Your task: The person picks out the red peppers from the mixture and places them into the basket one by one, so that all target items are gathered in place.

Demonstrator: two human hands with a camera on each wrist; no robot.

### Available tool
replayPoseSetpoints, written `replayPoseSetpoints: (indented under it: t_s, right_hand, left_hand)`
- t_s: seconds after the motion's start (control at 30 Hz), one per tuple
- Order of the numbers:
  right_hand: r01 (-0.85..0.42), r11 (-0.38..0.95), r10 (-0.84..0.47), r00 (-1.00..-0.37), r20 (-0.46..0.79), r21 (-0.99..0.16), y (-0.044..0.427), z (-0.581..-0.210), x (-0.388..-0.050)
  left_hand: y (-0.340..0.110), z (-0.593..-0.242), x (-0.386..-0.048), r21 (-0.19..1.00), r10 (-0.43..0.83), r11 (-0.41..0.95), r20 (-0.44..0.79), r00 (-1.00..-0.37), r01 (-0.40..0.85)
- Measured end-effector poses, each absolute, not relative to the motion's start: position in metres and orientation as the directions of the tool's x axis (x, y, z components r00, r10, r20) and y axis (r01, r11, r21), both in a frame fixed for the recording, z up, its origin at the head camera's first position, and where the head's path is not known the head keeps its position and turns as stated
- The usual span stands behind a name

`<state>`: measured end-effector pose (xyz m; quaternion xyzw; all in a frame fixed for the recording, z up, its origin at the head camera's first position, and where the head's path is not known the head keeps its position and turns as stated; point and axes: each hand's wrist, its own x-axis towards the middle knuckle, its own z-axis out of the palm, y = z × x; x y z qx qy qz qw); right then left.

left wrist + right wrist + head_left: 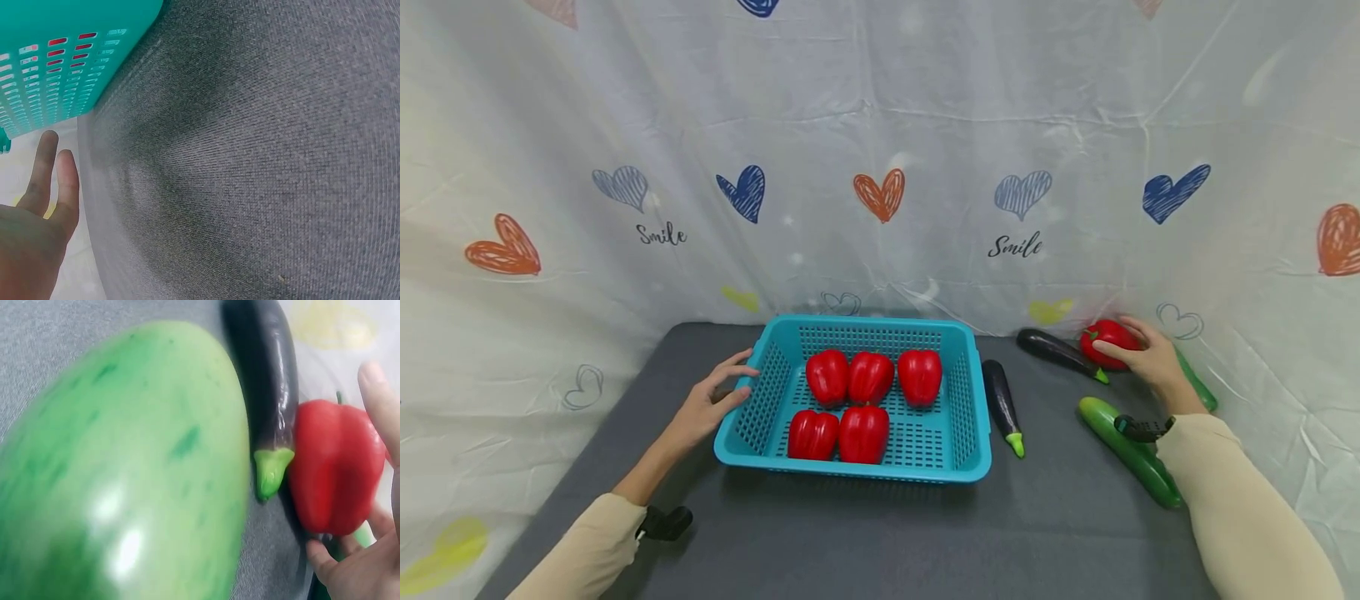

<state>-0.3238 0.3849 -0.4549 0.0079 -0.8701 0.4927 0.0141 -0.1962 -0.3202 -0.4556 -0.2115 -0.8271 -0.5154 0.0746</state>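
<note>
My right hand (pixel 1150 362) is at the back right, its thumb and fingers around a red bell pepper (pixel 1105 343). The same bell pepper (pixel 334 465) lies between thumb and fingers in the right wrist view, beside the stem end of an eggplant (pixel 278 387). A blue perforated basket (pixel 910 473) holds several red bell peppers in two rows. Beside its left rim is my left hand (pixel 711 408), fingers extended and holding nothing. The left wrist view shows two of that hand's fingers (pixel 67 184) near the basket wall (pixel 69 75); contact is unclear.
One eggplant (pixel 1052 350) lies left of the gripped pepper, another (pixel 1002 404) against the basket's right side. A cucumber (pixel 1131 450) lies under my right wrist; another green vegetable (pixel 1198 383) is partly hidden behind the hand. A white printed curtain (pixel 940 250) borders the grey table.
</note>
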Motion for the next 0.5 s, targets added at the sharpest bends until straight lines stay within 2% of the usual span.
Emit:
replayPoseSetpoints:
  t_s: [0.23,0.5]
  right_hand:
    - [-0.016,0.555,0.051,-0.997,0.054,-0.832,0.377,-0.455,-0.328]
    - [-0.006,0.526,0.101,-0.993,0.069,-0.851,0.373,-0.457,-0.328]
  left_hand:
    - [-0.322,-0.457,-0.197,0.816,0.273,0.384,0.346,-0.898,0.432]
    - [-0.321,-0.457,-0.198,0.812,0.267,0.396,0.344,-0.900,0.428]
